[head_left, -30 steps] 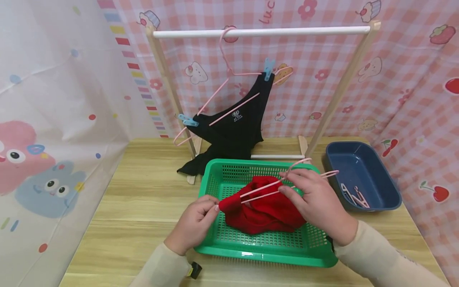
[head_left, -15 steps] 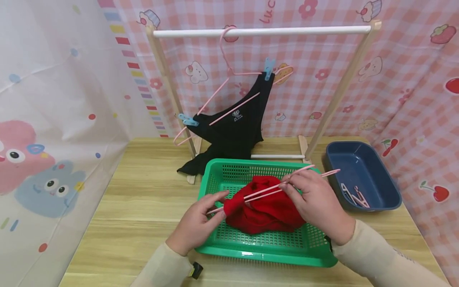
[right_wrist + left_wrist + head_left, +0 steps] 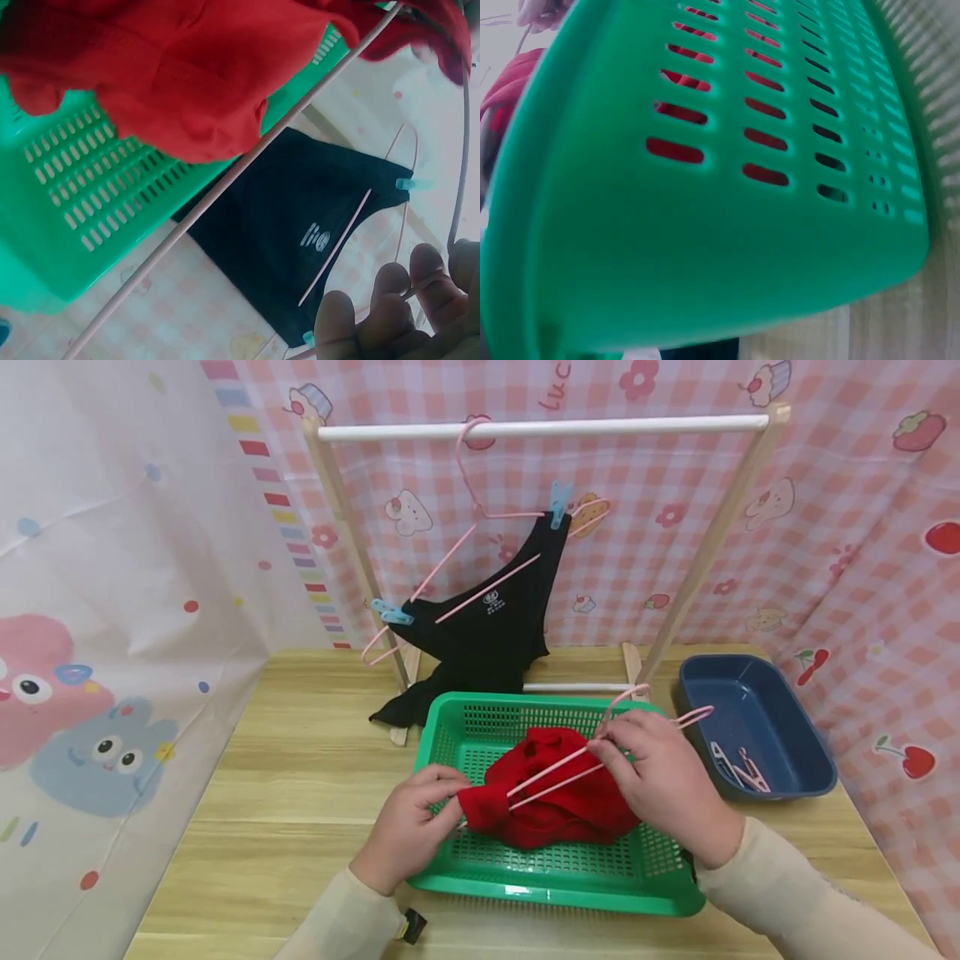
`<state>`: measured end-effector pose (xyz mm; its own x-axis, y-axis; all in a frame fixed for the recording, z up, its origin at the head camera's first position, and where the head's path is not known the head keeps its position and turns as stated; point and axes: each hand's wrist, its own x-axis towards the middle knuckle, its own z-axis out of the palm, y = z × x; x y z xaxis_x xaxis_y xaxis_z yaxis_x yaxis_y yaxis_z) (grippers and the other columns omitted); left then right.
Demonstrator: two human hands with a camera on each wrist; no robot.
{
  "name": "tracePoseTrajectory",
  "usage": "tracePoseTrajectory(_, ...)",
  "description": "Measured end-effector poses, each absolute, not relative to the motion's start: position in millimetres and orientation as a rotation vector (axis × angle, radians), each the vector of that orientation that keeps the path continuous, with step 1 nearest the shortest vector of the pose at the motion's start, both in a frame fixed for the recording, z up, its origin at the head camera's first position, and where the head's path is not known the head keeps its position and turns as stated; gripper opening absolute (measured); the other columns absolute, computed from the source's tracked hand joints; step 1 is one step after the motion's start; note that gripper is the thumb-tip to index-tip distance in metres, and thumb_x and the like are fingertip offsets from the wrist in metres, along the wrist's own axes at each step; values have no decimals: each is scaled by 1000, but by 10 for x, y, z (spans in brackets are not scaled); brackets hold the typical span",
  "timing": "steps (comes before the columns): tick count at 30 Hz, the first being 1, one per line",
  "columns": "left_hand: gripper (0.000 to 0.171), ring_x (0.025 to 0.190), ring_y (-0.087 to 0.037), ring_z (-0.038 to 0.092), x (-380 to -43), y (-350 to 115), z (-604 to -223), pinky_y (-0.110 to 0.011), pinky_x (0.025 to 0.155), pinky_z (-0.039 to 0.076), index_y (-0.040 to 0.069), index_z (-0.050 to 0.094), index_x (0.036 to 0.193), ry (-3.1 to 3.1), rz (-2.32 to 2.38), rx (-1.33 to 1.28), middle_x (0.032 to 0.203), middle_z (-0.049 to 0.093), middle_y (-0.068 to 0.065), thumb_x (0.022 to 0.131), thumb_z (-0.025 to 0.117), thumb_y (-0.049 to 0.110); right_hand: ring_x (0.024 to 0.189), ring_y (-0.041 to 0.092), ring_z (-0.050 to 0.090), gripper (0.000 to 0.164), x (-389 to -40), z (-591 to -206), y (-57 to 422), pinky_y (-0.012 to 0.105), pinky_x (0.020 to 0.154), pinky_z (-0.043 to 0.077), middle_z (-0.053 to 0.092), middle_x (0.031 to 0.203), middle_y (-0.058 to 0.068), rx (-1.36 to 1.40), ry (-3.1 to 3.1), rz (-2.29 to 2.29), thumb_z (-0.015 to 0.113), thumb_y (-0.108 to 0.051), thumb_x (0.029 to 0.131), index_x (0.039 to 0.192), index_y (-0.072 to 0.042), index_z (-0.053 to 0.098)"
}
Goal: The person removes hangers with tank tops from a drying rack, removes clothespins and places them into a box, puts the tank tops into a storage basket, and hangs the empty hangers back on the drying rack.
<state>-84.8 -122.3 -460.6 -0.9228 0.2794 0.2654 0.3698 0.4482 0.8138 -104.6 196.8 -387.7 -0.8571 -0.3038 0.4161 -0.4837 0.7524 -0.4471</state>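
Observation:
My left hand (image 3: 416,827) pinches the edge of a red garment (image 3: 570,802), where a narrow band of it wraps the left end of a pink wire hanger (image 3: 551,775). The hanger's tip shows just below those fingers. My right hand (image 3: 667,777) grips the same hanger near its neck, the hook standing above the fingers. The rest of the garment lies bunched in a green perforated basket (image 3: 555,893). In the right wrist view, fingers (image 3: 390,307) curl at the hanger wire (image 3: 187,217). The basket wall (image 3: 630,255) hides most of the left hand's work in the left wrist view.
Behind the basket, a black tank top (image 3: 487,627) hangs from another pink hanger with blue clothespins (image 3: 392,612) on a wood-framed rack (image 3: 705,552). A blue tub (image 3: 757,718) with pale clothespins (image 3: 738,768) stands at right. A small black object (image 3: 412,927) lies in front.
My left fingers loosened from the red band half a second ago, showing the hanger's end, and now pinch the band again. The hook dipped, then rose in my right hand.

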Motion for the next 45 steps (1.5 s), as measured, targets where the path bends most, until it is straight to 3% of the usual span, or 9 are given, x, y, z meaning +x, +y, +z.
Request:
tracePoseTrajectory(9, 13, 111, -13, 64, -848, -1290, -4619, -44, 99, 55, 21, 79, 95, -2730, -1412, -561, 118, 71, 2, 97, 69, 12, 93, 30, 59, 5, -1125, -3831, 2170, 48, 83, 41, 70, 99, 10, 501, -2572, 748, 76, -8, 95, 92, -12, 75)
tracePoseTrajectory(15, 12, 119, -21, 64, -854, -1293, -4651, -56, 111, 41, 20, 78, 96, -2794, -1267, -624, 123, 72, 0, 96, 68, 13, 98, 34, 59, 5, -1169, -3785, 2254, 51, 88, 40, 68, 100, 15, 440, -2531, 754, 75, -5, 95, 91, -8, 73)
tracePoseTrajectory(24, 19, 126, -28, 61, -848, -1298, -4685, -58, 115, 31, 18, 75, 87, -2879, -1000, -696, 130, 70, -5, 88, 61, 5, 98, 34, 58, 8, -1221, -3709, 2332, 47, 88, 37, 67, 95, 16, 423, -2387, 809, 72, 0, 95, 88, -3, 71)
tracePoseTrajectory(33, 35, 149, -35, 43, -839, -1301, -4686, -63, 124, 20, 16, 74, 127, -2965, -994, -679, 152, 59, -8, 98, 56, 9, 102, 31, 53, 8, -1209, -3572, 2224, 41, 86, 35, 67, 102, 16, 530, -2337, 904, 65, 2, 99, 94, -2, 69)
tracePoseTrajectory(37, 34, 157, -37, 33, -840, -1303, -4691, -64, 126, 13, 17, 70, 135, -2998, -1048, -653, 160, 50, -9, 102, 64, 23, 104, 29, 55, 9, -1174, -3468, 2100, 39, 89, 37, 67, 101, 13, 593, -2320, 940, 65, 3, 98, 93, -3, 68)
tracePoseTrajectory(45, 55, 164, -39, 13, -841, -1277, -4688, -68, 126, 10, 20, 60, 148, -3042, -1013, -613, 173, 30, -9, 97, 72, 38, 95, 16, 53, 13, -1167, -3281, 1877, 33, 86, 40, 66, 97, 4, 763, -2286, 1012, 64, -2, 101, 89, -7, 64)
